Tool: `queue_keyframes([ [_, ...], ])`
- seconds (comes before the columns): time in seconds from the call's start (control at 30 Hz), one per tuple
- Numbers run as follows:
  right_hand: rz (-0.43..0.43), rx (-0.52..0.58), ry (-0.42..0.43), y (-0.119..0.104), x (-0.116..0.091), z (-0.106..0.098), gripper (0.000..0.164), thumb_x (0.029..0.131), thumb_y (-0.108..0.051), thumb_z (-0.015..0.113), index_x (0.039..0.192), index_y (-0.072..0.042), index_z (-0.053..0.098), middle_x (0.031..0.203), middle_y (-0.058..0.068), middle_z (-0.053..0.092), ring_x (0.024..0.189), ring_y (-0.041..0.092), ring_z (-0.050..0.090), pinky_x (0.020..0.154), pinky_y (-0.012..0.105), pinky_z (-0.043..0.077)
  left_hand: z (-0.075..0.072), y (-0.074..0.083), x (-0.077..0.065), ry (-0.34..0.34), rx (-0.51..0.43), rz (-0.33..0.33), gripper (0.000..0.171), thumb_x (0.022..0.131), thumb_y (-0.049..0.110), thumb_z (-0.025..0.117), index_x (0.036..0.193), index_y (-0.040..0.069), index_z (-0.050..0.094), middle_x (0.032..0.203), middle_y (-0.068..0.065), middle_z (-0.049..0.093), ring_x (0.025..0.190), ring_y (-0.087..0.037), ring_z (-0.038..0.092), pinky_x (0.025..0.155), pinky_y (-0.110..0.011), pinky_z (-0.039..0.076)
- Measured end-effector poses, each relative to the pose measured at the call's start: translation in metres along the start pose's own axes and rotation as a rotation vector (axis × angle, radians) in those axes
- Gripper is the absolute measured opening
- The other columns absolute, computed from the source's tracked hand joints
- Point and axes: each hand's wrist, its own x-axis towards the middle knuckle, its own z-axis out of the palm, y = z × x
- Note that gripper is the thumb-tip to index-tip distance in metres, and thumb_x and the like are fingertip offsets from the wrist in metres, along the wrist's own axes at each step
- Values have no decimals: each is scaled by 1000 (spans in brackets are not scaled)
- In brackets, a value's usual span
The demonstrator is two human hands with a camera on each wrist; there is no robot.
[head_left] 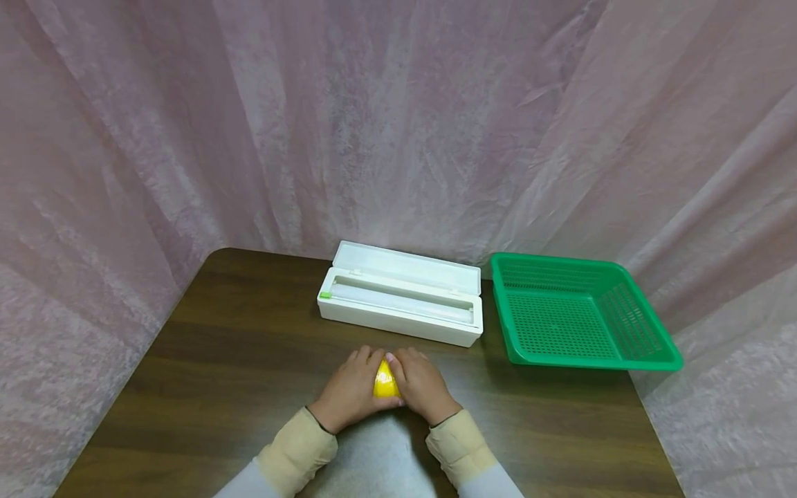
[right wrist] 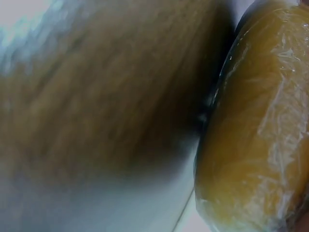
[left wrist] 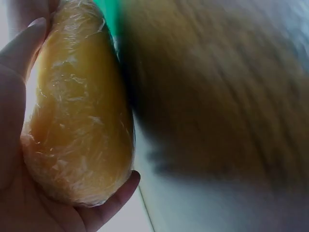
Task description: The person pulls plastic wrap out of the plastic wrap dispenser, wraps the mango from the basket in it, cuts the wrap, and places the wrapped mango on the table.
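Observation:
Both hands hold one smooth, rounded, elongated yellow thing (head_left: 385, 380) low over the table, near its front middle. Wrinkled cling film (left wrist: 79, 111) covers it tightly; its exact kind is unclear. From the left side my left hand (head_left: 353, 387) grips it, with thumb and fingers around its sides in the left wrist view. My right hand (head_left: 425, 384) grips it from the right, thumb over the top. In the right wrist view only a sliver of that hand shows beside the wrapped thing (right wrist: 256, 121).
Behind the hands stands a white cling film dispenser (head_left: 398, 325), its lid (head_left: 407, 268) raised and a film roll (head_left: 401, 303) inside. A green plastic basket (head_left: 579, 361) stands at the right. Pink curtains (head_left: 398, 138) hang behind the brown wooden table (head_left: 218, 360).

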Motion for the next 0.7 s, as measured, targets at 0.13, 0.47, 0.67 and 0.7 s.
queue_keyframes([
  [0.13, 13, 38, -10, 3, 1, 0, 42, 105, -38, 30, 100, -11, 61, 86, -2, 52, 77, 16, 49, 71, 36, 45, 0, -1, 0, 2, 7, 8, 89, 73, 79, 53, 129, 9, 48, 106, -7, 48, 88, -18, 45, 71, -34, 48],
  [0.47, 36, 67, -21, 7, 1, 1, 46, 105, -41, 25, 101, -13, 62, 89, -2, 55, 82, 17, 52, 74, 37, 46, 3, 2, 2, 119, -136, -36, 39, 104, 39, 36, 119, 11, 57, 102, -3, 53, 89, -18, 49, 77, -37, 46],
  [0.67, 57, 49, -19, 2, -1, 1, 45, 105, -40, 27, 102, -11, 62, 88, -1, 54, 80, 18, 51, 73, 38, 46, 7, 4, 2, 222, -142, -40, 24, 103, 22, 43, 109, 9, 62, 99, -2, 57, 89, -17, 53, 79, -36, 46],
  [0.7, 58, 44, -19, 1, -1, 1, 45, 105, -39, 28, 102, -11, 63, 88, 0, 54, 80, 18, 51, 73, 38, 46, 7, 5, 2, 231, -136, -38, 22, 102, 21, 44, 108, 8, 61, 98, -3, 58, 89, -18, 53, 78, -36, 46],
])
